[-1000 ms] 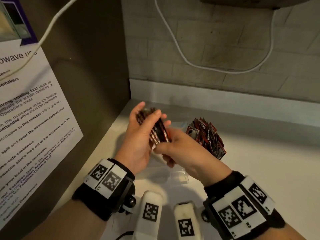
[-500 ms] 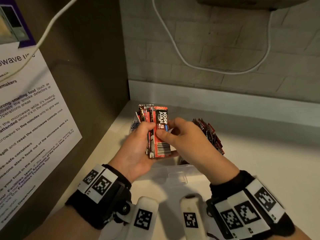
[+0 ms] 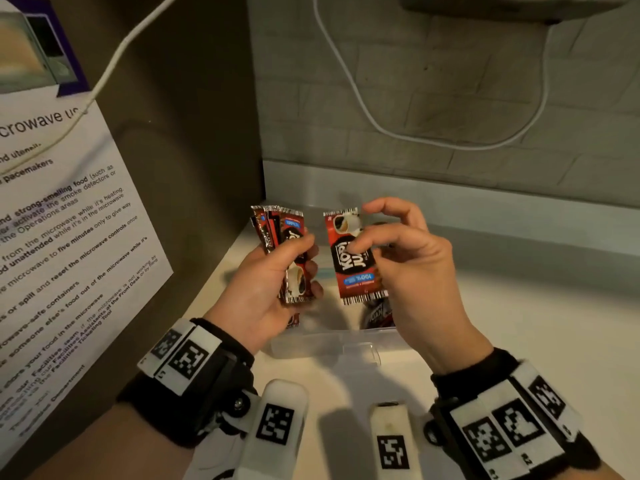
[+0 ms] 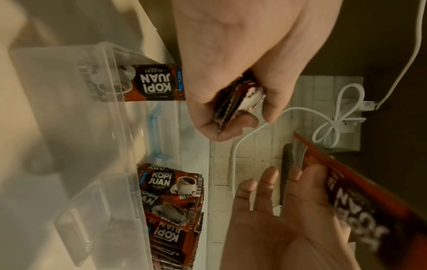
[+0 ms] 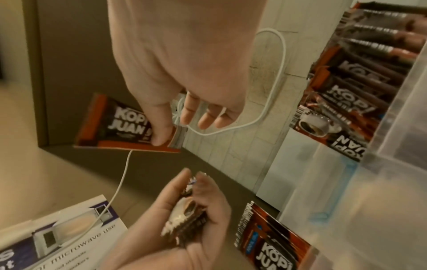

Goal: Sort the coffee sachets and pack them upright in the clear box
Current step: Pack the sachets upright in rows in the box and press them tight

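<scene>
Head: your left hand (image 3: 277, 271) grasps sachet stack (image 3: 289, 251); right hand (image 3: 408, 271) pinches single sachet (image 3: 353, 258), print inverted, above clear box (image 3: 325, 344).
L wrist: packed sachets (image 4: 171, 197) in box.
R wrist: thumb-only pinch. Risk: sachet slips, or goes in upside down.

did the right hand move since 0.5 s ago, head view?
Yes. The right hand has pulled right, away from the left hand, taking a single sachet off the bundle; it now sits further right along the clear box front wall.
</scene>
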